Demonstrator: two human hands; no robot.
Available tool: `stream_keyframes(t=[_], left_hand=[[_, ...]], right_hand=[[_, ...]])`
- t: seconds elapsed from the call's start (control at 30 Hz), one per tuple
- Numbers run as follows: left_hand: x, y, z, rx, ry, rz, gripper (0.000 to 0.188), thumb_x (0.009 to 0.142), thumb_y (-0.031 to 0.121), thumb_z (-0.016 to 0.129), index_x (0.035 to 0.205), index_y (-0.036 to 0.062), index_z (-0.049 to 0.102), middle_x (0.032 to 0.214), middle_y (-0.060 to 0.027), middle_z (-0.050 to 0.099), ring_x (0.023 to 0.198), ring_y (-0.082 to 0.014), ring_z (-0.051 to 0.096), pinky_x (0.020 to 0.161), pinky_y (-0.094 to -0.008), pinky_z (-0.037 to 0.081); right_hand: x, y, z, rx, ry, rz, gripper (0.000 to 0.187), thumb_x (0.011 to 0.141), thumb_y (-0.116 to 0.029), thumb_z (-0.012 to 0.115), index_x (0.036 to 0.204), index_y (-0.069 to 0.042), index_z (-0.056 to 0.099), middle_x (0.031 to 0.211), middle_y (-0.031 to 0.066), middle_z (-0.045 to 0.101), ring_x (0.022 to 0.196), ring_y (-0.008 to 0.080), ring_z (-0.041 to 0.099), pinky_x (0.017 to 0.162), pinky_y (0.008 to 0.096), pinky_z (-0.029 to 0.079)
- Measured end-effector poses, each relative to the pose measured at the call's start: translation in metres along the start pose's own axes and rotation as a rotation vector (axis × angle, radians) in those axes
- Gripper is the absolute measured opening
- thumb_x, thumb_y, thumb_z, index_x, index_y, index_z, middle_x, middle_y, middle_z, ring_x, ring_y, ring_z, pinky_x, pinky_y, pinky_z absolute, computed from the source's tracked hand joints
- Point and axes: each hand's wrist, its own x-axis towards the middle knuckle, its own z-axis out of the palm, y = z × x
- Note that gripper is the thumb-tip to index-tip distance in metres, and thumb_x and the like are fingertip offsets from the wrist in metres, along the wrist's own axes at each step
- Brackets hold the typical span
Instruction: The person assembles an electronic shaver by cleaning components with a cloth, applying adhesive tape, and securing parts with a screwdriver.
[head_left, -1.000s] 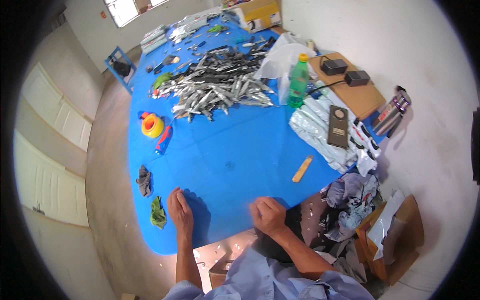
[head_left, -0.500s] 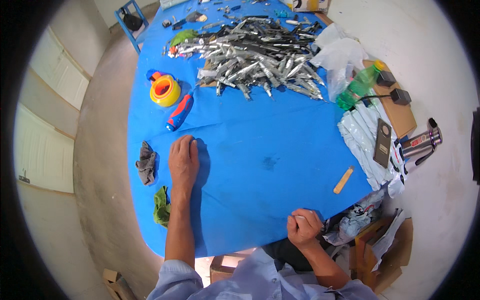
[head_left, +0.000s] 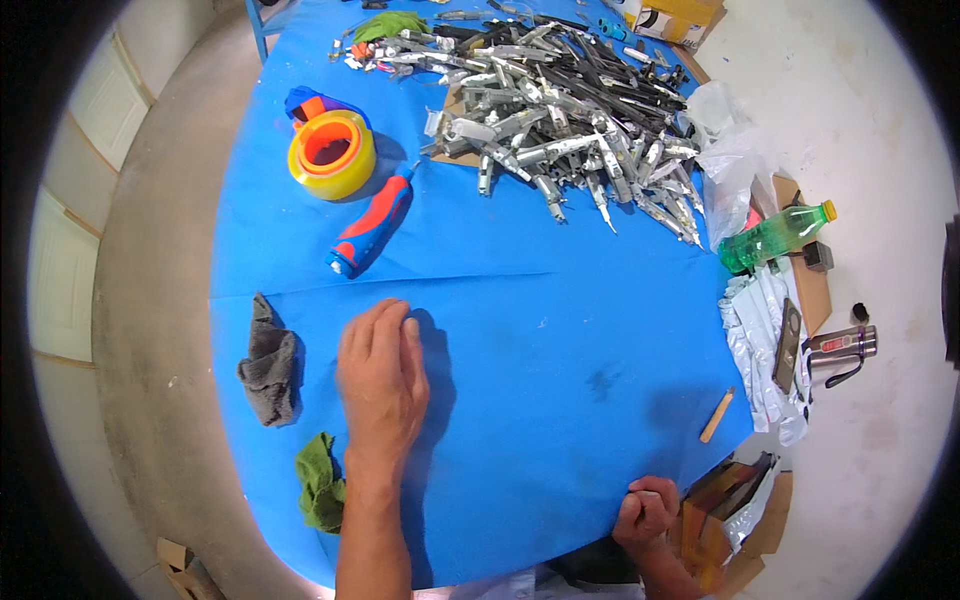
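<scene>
Across the frame's ctr, blue tbl (head_left: 520,380). Upper ctr, silver/black parts pile (head_left: 575,135). Lower ctr-left, L hand (head_left: 386,378), fingers half-bent, nothing seen in it. Lower right, R hand (head_left: 648,510), curled nearly closed; can't tell if holding anything. Mid-left, grey cloth (head_left: 268,375); upper left, red-blue screwdriver (head_left: 374,220); lower left, green cloth (head_left: 318,487); lower right, tan stick (head_left: 716,417).

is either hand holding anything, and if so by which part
No held thing shows in the left hand or the curled right hand; their palms are hidden, so something small cannot be ruled out.
</scene>
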Motion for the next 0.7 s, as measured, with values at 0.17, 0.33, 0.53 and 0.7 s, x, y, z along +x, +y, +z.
stream_keyframes(t=[0.17, 0.33, 0.53, 0.7], left_hand=[[0.0, 0.002, -0.001, 0.073, -0.012, 0.003, 0.019, 0.105, 0.008, 0.061, 0.119, -0.0018, 0.069, 0.115, -0.02, 0.07, 0.104, -0.0351, 0.068, 0.088, -0.0428, 0.055], [-0.001, 0.0, 0.002, 0.085, 0.001, 0.035, 0.017, 0.104, 0.008, 0.063, 0.117, -0.0015, 0.068, 0.112, -0.0187, 0.07, 0.102, -0.0352, 0.067, 0.086, -0.0425, 0.054], [-0.002, 0.0, 0.006, 0.127, 0.016, 0.074, 0.016, 0.102, 0.008, 0.065, 0.115, -0.0021, 0.068, 0.111, -0.0187, 0.07, 0.104, -0.037, 0.066, 0.089, -0.0442, 0.054], [0.002, -0.003, 0.007, 0.126, 0.022, 0.129, 0.017, 0.101, 0.009, 0.067, 0.113, -0.0021, 0.069, 0.112, -0.0194, 0.071, 0.105, -0.0378, 0.066, 0.091, -0.0454, 0.054]], right_hand=[[0.007, -0.004, 0.001, 0.042, 0.036, -0.008, 0.01, 0.087, -0.004, 0.06, 0.078, -0.005, 0.056, 0.088, 0.0123, 0.067, 0.07, 0.0285, 0.061, 0.063, 0.0401, 0.049], [0.004, 0.005, 0.001, -0.014, 0.035, -0.073, 0.01, 0.082, -0.006, 0.072, 0.08, -0.006, 0.063, 0.088, 0.0114, 0.07, 0.065, 0.0255, 0.064, 0.06, 0.0385, 0.052], [0.009, 0.005, 0.002, 0.022, 0.133, -0.1, 0.008, 0.079, -0.005, 0.071, 0.077, -0.005, 0.064, 0.087, 0.0114, 0.069, 0.065, 0.0274, 0.064, 0.059, 0.0383, 0.053], [0.009, 0.004, 0.007, 0.065, 0.202, -0.088, 0.016, 0.091, -0.012, 0.067, 0.078, -0.004, 0.064, 0.087, 0.009, 0.069, 0.065, 0.0268, 0.061, 0.06, 0.0372, 0.048]])
